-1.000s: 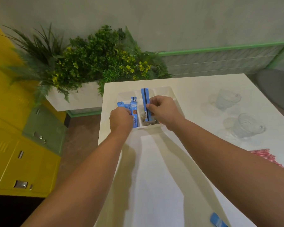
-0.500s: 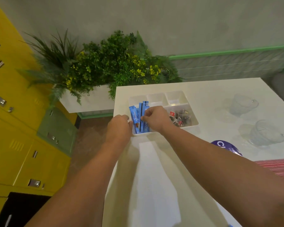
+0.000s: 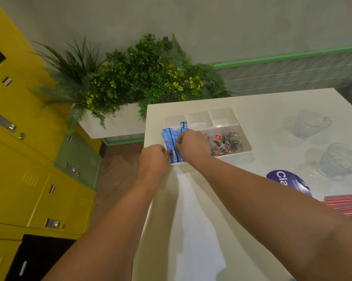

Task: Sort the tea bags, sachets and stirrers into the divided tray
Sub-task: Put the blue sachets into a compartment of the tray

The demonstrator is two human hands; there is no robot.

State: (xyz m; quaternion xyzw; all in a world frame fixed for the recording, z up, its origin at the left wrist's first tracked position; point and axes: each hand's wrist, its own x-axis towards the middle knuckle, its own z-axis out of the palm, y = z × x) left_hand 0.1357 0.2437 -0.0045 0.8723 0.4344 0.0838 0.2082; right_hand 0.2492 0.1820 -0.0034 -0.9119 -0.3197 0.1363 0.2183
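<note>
Right hand (image 3: 191, 146) moved left onto sachets (image 3: 168, 139) in tray (image 3: 197, 112), beside tea bags (image 3: 225, 144).

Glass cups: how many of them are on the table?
2. One glass cup stands on the table right of the tray; the second cup is nearer, by the picture's right edge. Others may be out of view.

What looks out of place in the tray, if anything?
One blue sachet juts past the other sachets in the tray's left compartment, its far end sticking out unevenly. Tea bags sit contained; nothing looks spilled or damaged.
</note>
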